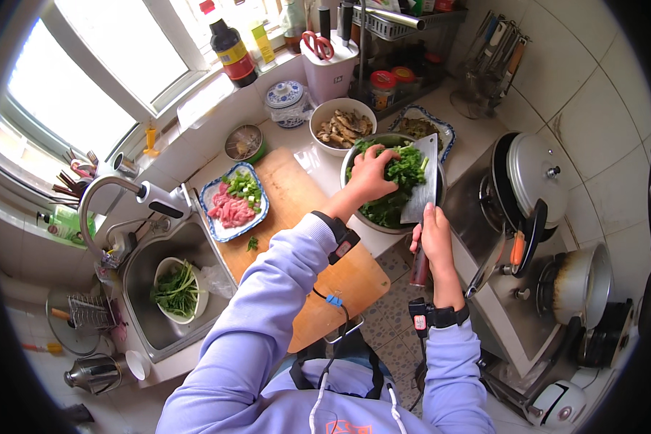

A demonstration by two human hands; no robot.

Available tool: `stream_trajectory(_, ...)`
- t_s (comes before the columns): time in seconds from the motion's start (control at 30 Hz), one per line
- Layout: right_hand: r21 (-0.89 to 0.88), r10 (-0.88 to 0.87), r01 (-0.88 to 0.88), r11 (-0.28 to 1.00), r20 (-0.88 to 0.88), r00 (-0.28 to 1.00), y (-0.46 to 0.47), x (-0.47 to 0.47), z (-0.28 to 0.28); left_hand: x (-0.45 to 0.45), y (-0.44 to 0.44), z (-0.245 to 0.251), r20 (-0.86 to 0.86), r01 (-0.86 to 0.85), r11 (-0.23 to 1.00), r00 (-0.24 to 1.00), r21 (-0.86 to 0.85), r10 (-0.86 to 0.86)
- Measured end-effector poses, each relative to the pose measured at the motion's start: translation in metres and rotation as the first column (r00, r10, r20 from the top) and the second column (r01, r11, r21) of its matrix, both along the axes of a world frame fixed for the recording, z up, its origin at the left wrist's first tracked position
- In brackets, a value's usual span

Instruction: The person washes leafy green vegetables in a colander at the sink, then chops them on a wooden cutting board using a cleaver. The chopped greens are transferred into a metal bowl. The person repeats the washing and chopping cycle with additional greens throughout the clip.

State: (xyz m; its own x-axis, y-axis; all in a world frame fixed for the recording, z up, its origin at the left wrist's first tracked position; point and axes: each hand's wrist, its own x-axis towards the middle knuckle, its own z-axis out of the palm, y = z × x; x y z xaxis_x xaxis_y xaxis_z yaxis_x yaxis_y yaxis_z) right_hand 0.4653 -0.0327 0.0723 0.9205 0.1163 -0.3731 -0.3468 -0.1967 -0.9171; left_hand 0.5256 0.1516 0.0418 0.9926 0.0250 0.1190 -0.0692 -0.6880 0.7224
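Note:
My right hand (435,237) grips the dark handle of a cleaver (420,184). Its broad metal blade is tilted over a metal bowl (381,225) at the counter's far edge. Chopped leafy greens (404,165) lie between the blade and my left hand (370,173), whose spread, curled fingers hold them from the left. More chopped greens fill the bowl. Nearer me is a wooden cutting board (304,217) with a small green scrap (253,243) on it. A blue-rimmed dish (226,234) of sliced raw meat and chopped scallion rests at the board's left side.
In the sink (146,304) stands a white bowl (198,310) of whole greens. Behind the metal bowl are a bowl of mushroom-like pieces (344,130) and a knife block (331,70). A stove on the right bears a lidded pressure cooker (537,163) and a pot (586,282).

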Motion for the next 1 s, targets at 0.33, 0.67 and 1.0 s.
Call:
stream_trajectory(0.33,-0.42,0.009,0.01,0.907,0.043,0.999,-0.017,-0.003,0.005,0.004,-0.018,0.003,-0.053,0.119,0.921,0.993,0.37,-0.107)
stream_trajectory(0.67,-0.479,0.021,0.055,0.876,0.153,0.988,-0.021,-0.006,-0.007,0.003,-0.02,-0.023,-0.122,0.149,0.799,0.988,0.583,-0.095)
stream_trajectory(1.0,-0.294,0.008,0.083,0.952,0.298,0.955,-0.014,-0.017,0.013,-0.019,-0.026,0.031,-0.113,0.075,0.787,0.994,0.612,-0.006)
